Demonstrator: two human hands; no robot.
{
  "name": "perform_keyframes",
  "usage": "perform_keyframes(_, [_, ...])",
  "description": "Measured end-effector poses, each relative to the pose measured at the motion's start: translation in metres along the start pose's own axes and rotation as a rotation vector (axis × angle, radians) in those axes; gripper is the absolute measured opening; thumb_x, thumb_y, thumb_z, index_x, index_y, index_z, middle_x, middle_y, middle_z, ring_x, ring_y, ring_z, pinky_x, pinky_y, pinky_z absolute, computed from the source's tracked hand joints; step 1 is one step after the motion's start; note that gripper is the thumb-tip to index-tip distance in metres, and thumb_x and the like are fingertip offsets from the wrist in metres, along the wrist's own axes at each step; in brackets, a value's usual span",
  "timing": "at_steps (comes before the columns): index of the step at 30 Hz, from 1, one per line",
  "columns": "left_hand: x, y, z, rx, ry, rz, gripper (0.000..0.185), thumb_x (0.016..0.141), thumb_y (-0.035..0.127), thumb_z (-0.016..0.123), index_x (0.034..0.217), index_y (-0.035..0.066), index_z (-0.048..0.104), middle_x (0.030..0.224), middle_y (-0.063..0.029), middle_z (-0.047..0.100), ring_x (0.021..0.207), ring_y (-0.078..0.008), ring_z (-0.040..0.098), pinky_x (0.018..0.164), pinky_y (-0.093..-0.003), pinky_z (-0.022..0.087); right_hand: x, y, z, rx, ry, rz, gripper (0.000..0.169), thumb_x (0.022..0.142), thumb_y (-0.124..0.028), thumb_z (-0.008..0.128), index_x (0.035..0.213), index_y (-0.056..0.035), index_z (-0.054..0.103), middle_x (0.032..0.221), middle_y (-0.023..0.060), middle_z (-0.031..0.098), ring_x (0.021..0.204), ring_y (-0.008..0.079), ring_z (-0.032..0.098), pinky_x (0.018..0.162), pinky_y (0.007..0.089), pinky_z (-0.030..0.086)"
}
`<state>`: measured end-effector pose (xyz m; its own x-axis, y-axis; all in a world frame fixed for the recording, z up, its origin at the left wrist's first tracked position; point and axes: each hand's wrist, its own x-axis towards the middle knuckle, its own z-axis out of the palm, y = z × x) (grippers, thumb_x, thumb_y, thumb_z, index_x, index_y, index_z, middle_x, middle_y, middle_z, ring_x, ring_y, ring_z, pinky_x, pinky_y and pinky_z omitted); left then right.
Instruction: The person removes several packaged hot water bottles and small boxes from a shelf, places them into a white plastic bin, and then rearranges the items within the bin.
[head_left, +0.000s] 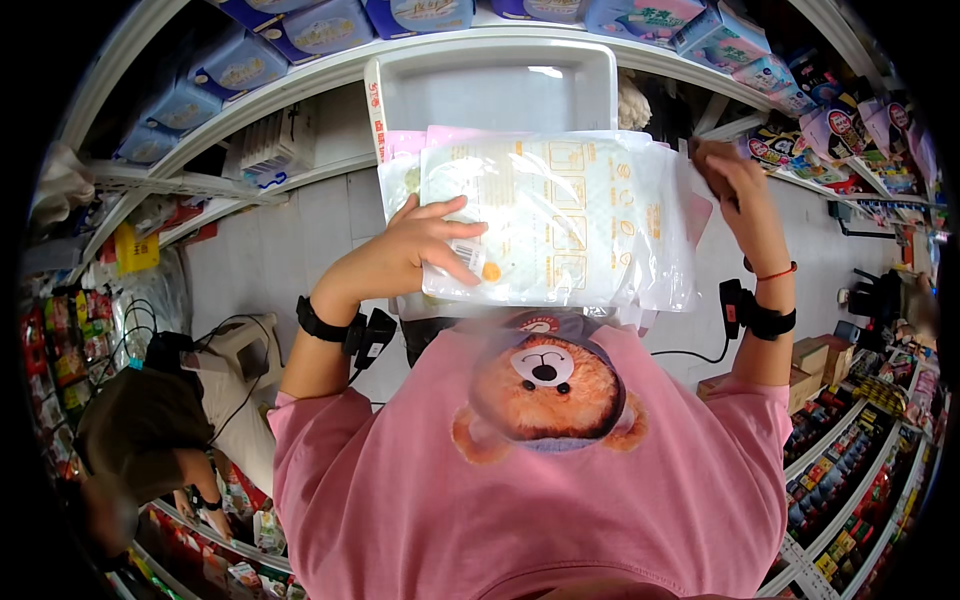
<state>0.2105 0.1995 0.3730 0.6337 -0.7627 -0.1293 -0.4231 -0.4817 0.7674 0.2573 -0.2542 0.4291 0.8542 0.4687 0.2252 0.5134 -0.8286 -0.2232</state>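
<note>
My left hand (435, 244) lies with spread fingers on the left part of a flat, glossy plastic package (525, 217), next to its barcode. This package is whitish, with orange drawings and writing. It lies on top of a stack; pink packages (401, 142) show at the far edge, and what supports the stack is hidden. Just past the stack's right edge is my right hand (739, 187), raised and blurred, its fingers bent. Whether it holds anything is unclear. Beyond the packages stands a grey plastic bin (491, 101), its near side covered by them.
Shelves with blue-and-purple packs (319, 34) curve across the far side. Another person (142, 427) bends toward a low shelf at the left, near a beige stool (247, 349). Cardboard boxes (814, 360) and stocked shelves line the right. Light tiled floor (300, 240) shows between.
</note>
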Motion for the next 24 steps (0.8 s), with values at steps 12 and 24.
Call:
perform_keyframes(12, [-0.001,-0.004,0.004,-0.173,0.121,-0.025,0.029,0.074,0.019,0.077,0.099,0.016,0.061,0.137,-0.0051,0.053,0.139,-0.0288,0.034,0.114,-0.057,0.012,0.058,-0.123,0.046,0.416,-0.333,-0.198,0.059,0.076,0.006,0.056,0.134,-0.0029,0.048,0.115,0.0214,0.056,0.109,0.038,0.053,0.098,0.0392,0.042])
perform_keyframes(24, [0.003,-0.001,0.003,-0.033,0.241,-0.046,0.053,0.076,0.02,0.074,0.125,0.01,0.058,0.145,-0.0183,0.042,0.135,-0.0345,0.036,0.111,-0.0415,0.029,0.035,-0.111,0.035,0.623,-0.528,-0.315,0.045,0.071,0.015,0.054,0.106,-0.0099,0.069,0.101,0.0098,0.062,0.092,0.029,0.06,0.079,0.0332,0.049])
